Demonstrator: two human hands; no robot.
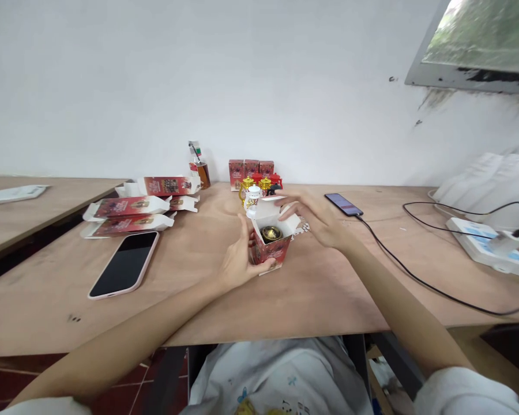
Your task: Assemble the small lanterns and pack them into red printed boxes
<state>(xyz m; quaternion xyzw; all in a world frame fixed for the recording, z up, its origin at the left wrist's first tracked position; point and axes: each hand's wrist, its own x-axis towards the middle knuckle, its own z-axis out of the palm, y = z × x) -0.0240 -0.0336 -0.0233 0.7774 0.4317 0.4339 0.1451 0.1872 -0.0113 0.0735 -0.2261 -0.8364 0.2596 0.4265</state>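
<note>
A small red printed box [271,248] stands open on the wooden table [199,300], with a gold and black figurine [271,233] inside it. My left hand [239,259] wraps around the box's left side and holds it. My right hand [315,218] is at the box's right, fingers stretched out and touching its white top flaps. Just behind the box stand a white figurine [253,197], two gold ones [246,184] and a red one [275,180].
Several flat, unfolded red boxes [130,214] lie at the left, with a pink-cased phone [124,264] in front of them. Three closed red boxes [251,168] stand by the wall. A second phone [343,204], its black cable and a white power strip [491,245] lie at the right.
</note>
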